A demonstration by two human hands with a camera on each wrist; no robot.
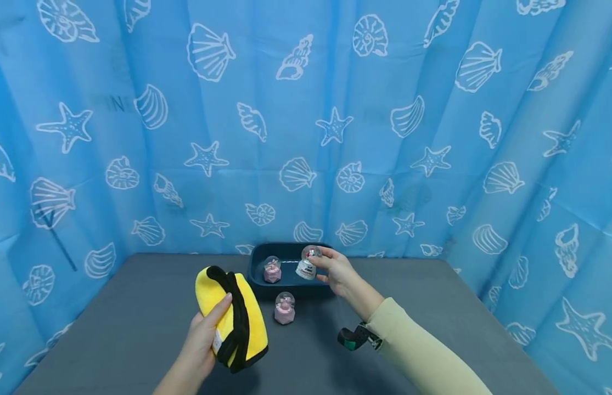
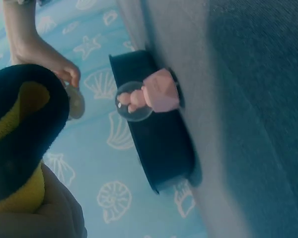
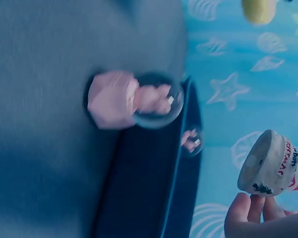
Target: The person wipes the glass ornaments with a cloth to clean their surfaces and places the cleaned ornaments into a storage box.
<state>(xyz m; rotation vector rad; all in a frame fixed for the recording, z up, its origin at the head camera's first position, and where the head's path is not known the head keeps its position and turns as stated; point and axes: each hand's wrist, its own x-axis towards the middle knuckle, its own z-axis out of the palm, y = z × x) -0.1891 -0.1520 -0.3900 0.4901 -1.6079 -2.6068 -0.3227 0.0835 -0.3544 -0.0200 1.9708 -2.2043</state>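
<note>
My left hand grips a folded yellow cloth with black edging, held above the table left of the tray. My right hand pinches a white snow globe over the right part of a dark blue tray. Raised red lettering shows on that globe's white base in the right wrist view, and its underside is tilted into sight. One pink snow globe stands inside the tray on the left. Another pink snow globe stands on the table just in front of the tray.
A dark grey table lies beneath everything. Behind it hangs a blue curtain with white shells and starfish, close to the tray's back. A black wrist device sticks out below the right sleeve.
</note>
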